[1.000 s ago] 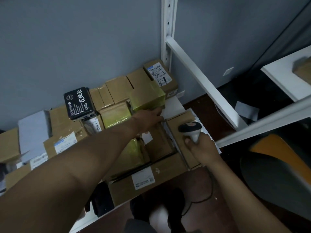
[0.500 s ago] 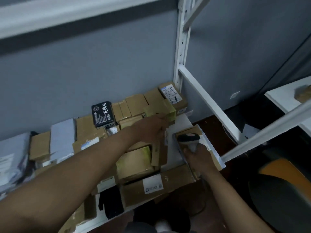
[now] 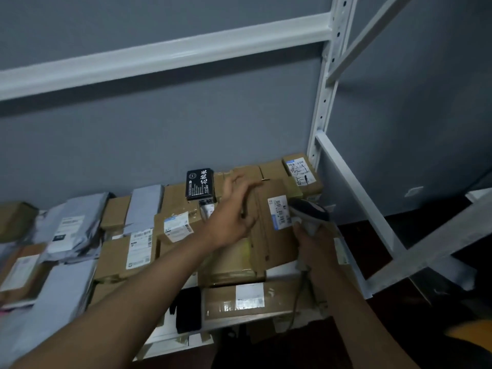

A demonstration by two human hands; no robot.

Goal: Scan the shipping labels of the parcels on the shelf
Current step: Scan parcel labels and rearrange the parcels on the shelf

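A flat cardboard parcel (image 3: 269,230) is shown tilted up on edge above the stacked boxes at the right end of the shelf (image 3: 170,339), its shipping label (image 3: 279,213) turned toward the camera. The left hand (image 3: 234,211) is laid against the parcel's left face with fingers curled over its upper edge, steadying it; motion blur prevents a firmer reading of the grip. The right hand (image 3: 315,242) is closed around the handle of a barcode scanner (image 3: 308,213), whose head lies just beside the label. The parcel is judged light and stiff, being thin corrugated board, and is best held by its top or side edges so that the label stays uncovered; its smooth faces may slide on the glossy taped box (image 3: 231,265) beneath. Around it lie a black printed box (image 3: 200,184), a labelled carton (image 3: 302,173) in the back corner, grey poly mailers (image 3: 66,227) to the left, and a long carton (image 3: 247,299) at the front edge. Crowding of neighbouring parcels and the white upright post (image 3: 323,107) limit room for turning.
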